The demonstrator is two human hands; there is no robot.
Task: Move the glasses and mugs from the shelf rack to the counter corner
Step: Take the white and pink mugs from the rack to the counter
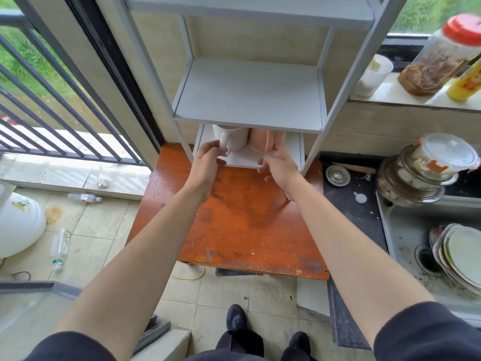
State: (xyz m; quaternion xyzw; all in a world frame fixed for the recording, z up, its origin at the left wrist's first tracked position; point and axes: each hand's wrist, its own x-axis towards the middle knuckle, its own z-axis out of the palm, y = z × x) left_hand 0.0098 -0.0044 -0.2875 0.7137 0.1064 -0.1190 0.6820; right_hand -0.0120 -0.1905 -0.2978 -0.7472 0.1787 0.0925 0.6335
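Rack bottom shelf (292, 148): left hand (207, 162) pinching white mug (233, 140) handle; right hand (279, 166) gripping pink mug (263, 142).

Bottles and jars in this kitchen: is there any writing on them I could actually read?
None can be read.
Yellow bottle on the sill: red print, too blurred.
Water bottle on the floor: label too small.
Red-lidded jar: no label visible.
White mug and pink mug: plain.

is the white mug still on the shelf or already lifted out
Still in the rack. The white mug sits under the middle shelf on the lowest shelf, with the left hand gripping its handle. Whether its base has lifted slightly, cannot tell.
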